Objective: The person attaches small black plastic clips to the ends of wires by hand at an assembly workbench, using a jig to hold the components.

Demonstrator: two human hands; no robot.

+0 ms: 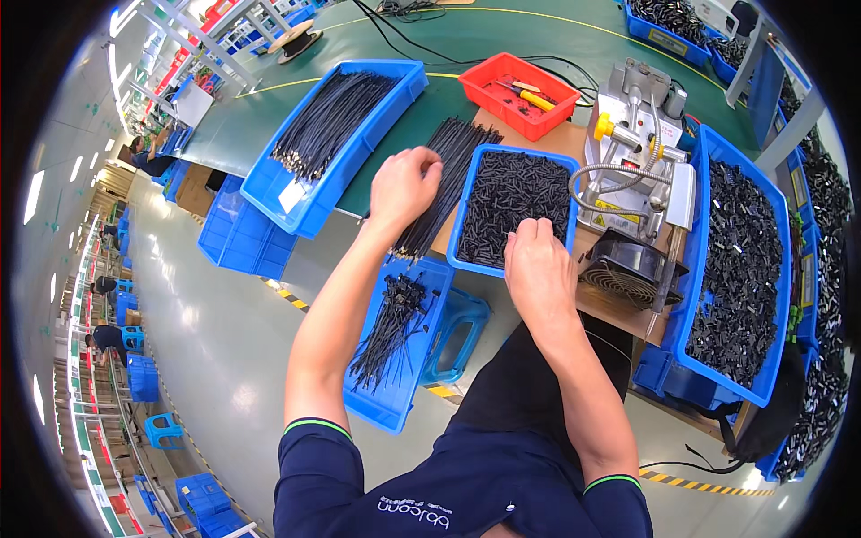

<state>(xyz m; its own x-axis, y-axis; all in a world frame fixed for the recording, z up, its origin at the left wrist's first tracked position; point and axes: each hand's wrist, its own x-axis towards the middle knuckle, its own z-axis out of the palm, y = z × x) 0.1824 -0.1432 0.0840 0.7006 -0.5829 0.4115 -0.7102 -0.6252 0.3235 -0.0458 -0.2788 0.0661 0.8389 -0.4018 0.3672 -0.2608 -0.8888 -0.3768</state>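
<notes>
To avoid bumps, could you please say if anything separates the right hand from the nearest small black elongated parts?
Nothing visible does: the bare right hand overlaps the blue plastic bin, fingertips seemingly over the small black parts.

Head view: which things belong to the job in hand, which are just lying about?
Likely in the job, nearest the hands:
- black cables by the left hand
- small black parts by the right hand

Apparently lying about:
- yellow-handled tool in the red bin
- spool
</notes>
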